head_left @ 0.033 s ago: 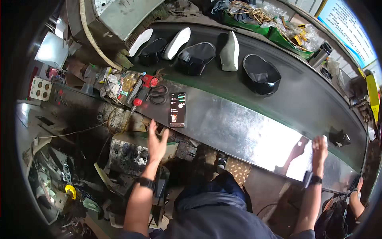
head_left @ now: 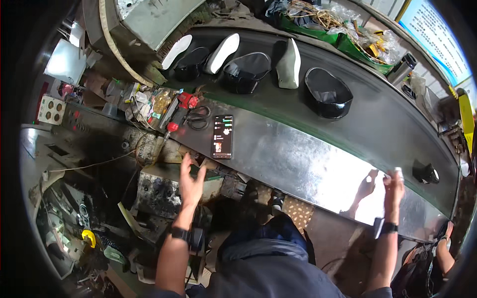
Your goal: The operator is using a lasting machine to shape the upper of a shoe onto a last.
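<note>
My left hand (head_left: 192, 185) is raised just off the near edge of the metal ledge, thumb and fingers apart, holding nothing. A phone (head_left: 222, 137) with a lit screen lies on the ledge beyond it. My right hand (head_left: 393, 189) hovers over the brightly lit right part of the ledge, fingers spread; a white patch shows at a fingertip, too small to make out. The nearest object to it is a small black piece (head_left: 426, 174) on the dark conveyor belt (head_left: 377, 124). Both wrists wear dark bands.
Along the belt stand black shoe uppers (head_left: 328, 93) and white-soled shoe lasts (head_left: 222, 53). A red and grey hand tool (head_left: 180, 111) with a coiled cord lies left of the phone. Green trays (head_left: 357, 52) of clutter line the far side. Another person's arm (head_left: 443, 254) shows at lower right.
My left hand has shifted slightly left and toward me. My right hand has moved slightly left, its thumb now more apart from the fingers. Objects on the belt look nearly unmoved.
</note>
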Demonstrator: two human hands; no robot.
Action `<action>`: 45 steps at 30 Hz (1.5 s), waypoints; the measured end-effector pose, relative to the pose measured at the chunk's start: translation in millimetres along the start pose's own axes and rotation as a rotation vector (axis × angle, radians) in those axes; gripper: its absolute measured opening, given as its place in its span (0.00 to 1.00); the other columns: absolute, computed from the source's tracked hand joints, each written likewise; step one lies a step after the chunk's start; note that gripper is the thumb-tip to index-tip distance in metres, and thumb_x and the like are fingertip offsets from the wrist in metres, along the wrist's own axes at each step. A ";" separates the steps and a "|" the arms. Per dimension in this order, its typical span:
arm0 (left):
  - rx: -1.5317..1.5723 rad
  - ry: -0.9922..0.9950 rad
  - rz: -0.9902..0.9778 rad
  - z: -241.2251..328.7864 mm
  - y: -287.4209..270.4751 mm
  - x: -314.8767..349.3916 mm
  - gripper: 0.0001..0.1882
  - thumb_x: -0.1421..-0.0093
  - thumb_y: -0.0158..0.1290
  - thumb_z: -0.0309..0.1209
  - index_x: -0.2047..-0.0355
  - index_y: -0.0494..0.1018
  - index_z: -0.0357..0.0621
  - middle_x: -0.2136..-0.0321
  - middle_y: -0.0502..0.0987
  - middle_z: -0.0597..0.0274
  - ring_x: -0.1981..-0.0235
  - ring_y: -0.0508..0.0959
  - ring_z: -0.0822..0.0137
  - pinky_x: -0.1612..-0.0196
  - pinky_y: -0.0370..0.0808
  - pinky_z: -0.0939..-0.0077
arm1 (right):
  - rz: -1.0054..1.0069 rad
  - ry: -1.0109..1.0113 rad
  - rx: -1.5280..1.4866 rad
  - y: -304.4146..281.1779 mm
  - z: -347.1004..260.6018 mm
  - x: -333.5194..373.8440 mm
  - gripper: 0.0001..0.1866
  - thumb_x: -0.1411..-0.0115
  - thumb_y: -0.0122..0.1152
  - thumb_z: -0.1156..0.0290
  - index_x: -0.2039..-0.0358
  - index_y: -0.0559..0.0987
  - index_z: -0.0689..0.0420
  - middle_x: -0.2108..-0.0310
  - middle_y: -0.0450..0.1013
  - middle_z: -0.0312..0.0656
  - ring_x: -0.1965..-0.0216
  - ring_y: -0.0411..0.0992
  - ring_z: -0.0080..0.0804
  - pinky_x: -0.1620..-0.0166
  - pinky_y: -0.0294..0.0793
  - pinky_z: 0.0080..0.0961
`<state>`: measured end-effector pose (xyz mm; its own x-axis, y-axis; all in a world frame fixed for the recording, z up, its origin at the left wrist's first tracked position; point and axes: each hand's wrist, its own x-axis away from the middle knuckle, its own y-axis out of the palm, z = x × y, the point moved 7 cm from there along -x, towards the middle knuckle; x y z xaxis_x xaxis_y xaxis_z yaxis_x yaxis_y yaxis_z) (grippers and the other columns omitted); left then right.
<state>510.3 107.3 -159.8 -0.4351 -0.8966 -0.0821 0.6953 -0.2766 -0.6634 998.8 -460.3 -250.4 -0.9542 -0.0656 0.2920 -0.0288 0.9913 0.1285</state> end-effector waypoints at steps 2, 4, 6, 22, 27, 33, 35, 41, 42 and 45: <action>-0.012 -0.048 0.121 -2.8 -44.1 21.2 0.31 0.41 0.60 0.20 0.37 0.65 0.38 0.43 0.71 0.47 0.45 0.74 0.58 0.42 0.72 0.68 | -0.075 0.046 0.276 61.2 21.4 42.4 0.18 0.32 0.57 0.58 0.54 0.79 0.62 0.71 0.75 0.40 0.65 0.78 0.29 0.58 0.79 0.28; 0.253 -0.269 0.181 -34.7 -80.4 41.9 0.27 0.42 0.57 0.15 0.41 0.69 0.36 0.44 0.72 0.48 0.46 0.76 0.61 0.45 0.73 0.74 | -0.309 0.018 0.473 92.4 64.6 58.5 0.26 0.29 0.51 0.54 0.48 0.76 0.67 0.68 0.81 0.47 0.65 0.81 0.34 0.58 0.79 0.29; 0.022 -0.058 0.266 -54.6 -145.2 68.4 0.25 0.42 0.55 0.14 0.43 0.70 0.35 0.43 0.71 0.48 0.44 0.74 0.60 0.43 0.73 0.71 | -0.542 0.100 0.377 159.0 87.0 104.0 0.20 0.30 0.55 0.59 0.57 0.79 0.68 0.67 0.81 0.50 0.71 0.81 0.35 0.63 0.80 0.28; -0.680 -0.504 0.812 -138.7 -422.1 219.6 0.49 0.55 0.74 0.41 0.38 0.63 0.29 0.46 0.72 0.46 0.48 0.74 0.53 0.44 0.71 0.64 | -0.734 -0.389 1.168 297.8 76.5 184.6 0.17 0.39 0.63 0.57 0.75 0.81 0.57 0.81 0.76 0.51 0.76 0.77 0.51 0.71 0.77 0.41; -0.230 -0.587 0.782 -204.2 -432.9 225.1 0.40 0.48 0.69 0.36 0.41 0.64 0.27 0.47 0.73 0.47 0.49 0.76 0.52 0.43 0.73 0.57 | -0.768 -0.423 1.338 303.6 88.4 185.4 0.19 0.38 0.60 0.54 0.75 0.81 0.57 0.78 0.77 0.50 0.74 0.78 0.54 0.68 0.78 0.46; 0.689 -0.663 0.770 -58.3 -319.3 194.2 0.29 0.40 0.62 0.40 0.45 0.71 0.32 0.52 0.77 0.52 0.52 0.78 0.57 0.49 0.76 0.60 | -0.786 -0.428 1.337 304.1 85.0 186.3 0.16 0.38 0.61 0.58 0.73 0.81 0.58 0.77 0.78 0.51 0.73 0.79 0.51 0.67 0.78 0.43; 0.630 -0.598 0.742 -25.8 -296.9 191.3 0.28 0.38 0.60 0.40 0.44 0.70 0.33 0.52 0.77 0.51 0.52 0.78 0.57 0.49 0.77 0.59 | -0.808 -0.446 1.317 314.8 79.0 193.8 0.14 0.38 0.62 0.60 0.72 0.81 0.59 0.77 0.78 0.51 0.73 0.80 0.48 0.68 0.79 0.41; 1.236 -0.740 -0.004 21.1 -185.7 143.6 0.28 0.37 0.50 0.38 0.43 0.68 0.29 0.49 0.77 0.46 0.50 0.78 0.51 0.44 0.75 0.56 | -1.109 0.430 0.102 411.9 28.7 306.7 0.29 0.30 0.54 0.53 0.40 0.70 0.64 0.45 0.72 0.47 0.46 0.72 0.33 0.45 0.73 0.30; 1.324 -0.855 -0.078 12.7 -160.6 136.0 0.27 0.35 0.46 0.38 0.41 0.66 0.30 0.47 0.76 0.46 0.48 0.78 0.50 0.45 0.76 0.55 | -1.012 0.726 -0.260 418.3 30.9 322.7 0.29 0.28 0.48 0.53 0.38 0.68 0.64 0.42 0.70 0.47 0.44 0.70 0.35 0.42 0.72 0.33; 1.294 -1.016 -0.201 -13.7 -104.8 130.2 0.23 0.31 0.42 0.40 0.45 0.71 0.33 0.50 0.78 0.46 0.52 0.80 0.51 0.45 0.75 0.54 | -0.982 0.685 -0.198 412.1 36.0 331.1 0.30 0.27 0.44 0.52 0.36 0.61 0.63 0.44 0.70 0.47 0.44 0.71 0.38 0.39 0.70 0.40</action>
<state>373.0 24.3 -111.2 -0.4054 -0.5150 0.7553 0.8885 -0.0278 0.4580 660.3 -69.4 -134.8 -0.1945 -0.8856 0.4217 -0.5488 0.4546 0.7016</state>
